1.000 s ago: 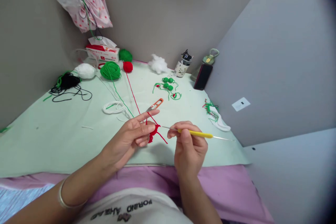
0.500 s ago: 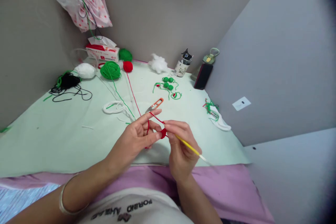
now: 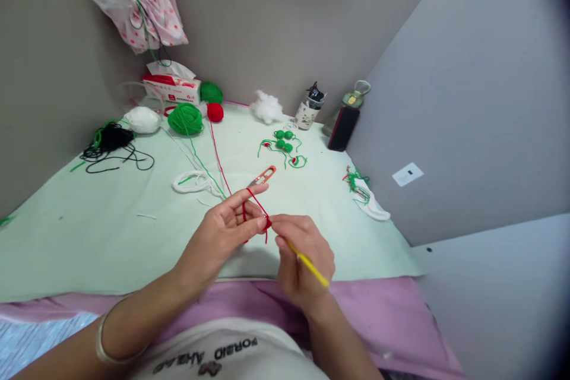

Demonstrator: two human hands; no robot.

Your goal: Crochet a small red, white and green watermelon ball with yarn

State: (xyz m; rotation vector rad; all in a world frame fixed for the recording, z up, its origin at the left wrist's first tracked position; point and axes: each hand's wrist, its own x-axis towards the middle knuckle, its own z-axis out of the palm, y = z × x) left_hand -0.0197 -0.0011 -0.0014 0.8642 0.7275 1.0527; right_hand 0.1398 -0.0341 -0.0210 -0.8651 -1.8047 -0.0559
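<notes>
Between thumb and fingers, my left hand pinches a small red crochet piece. Red yarn runs over its raised index finger, and a short red tail hangs below the piece. My right hand is closed around a yellow-handled crochet hook, its fingertips close against the red piece; the hook's tip is hidden there. From the red yarn ball at the back, a strand leads to my left hand. Just beyond my left fingers lie orange thread snips, partly covered.
Green yarn, white yarn and black yarn lie at left, by a tissue box. Small green crocheted pieces, stuffing, a cup and a phone stand farther back. Walls enclose the table.
Both hands have shifted slightly left. My right hand has turned, so the hook's handle points more steeply down toward me. The red piece has tilted, and its tail now hangs down.
</notes>
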